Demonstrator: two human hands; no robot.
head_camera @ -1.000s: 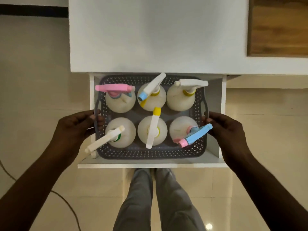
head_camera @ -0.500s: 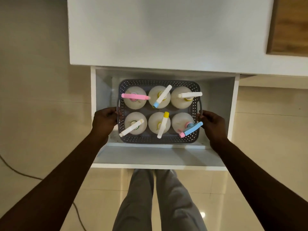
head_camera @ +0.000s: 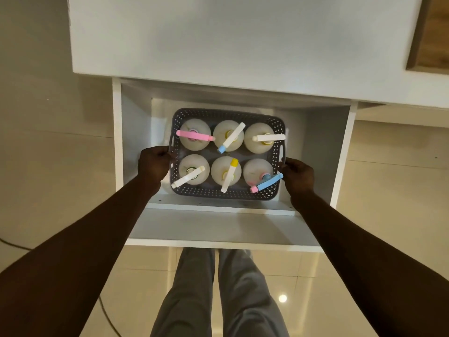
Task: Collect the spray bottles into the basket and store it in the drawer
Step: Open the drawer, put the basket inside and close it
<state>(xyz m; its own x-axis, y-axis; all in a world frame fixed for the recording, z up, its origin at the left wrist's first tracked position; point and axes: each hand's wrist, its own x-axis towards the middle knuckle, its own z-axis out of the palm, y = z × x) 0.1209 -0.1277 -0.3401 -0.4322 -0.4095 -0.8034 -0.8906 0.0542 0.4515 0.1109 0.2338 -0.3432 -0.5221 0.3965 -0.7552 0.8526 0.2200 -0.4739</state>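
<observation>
- head view: basket (head_camera: 227, 194) with six spray bottles (head_camera: 226, 171), down inside drawer (head_camera: 218, 229).
- left hand (head_camera: 152, 164), right hand (head_camera: 298, 175): fingers curled on side handles, basket between.
- remaining: release, shut drawer.

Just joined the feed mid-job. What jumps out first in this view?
The grey basket sits down inside the open white drawer at centre, with six white spray bottles standing in two rows of three. Their pink, blue and yellow-tipped trigger heads catch the eye. The left hand and right hand are at the basket's two ends.
</observation>
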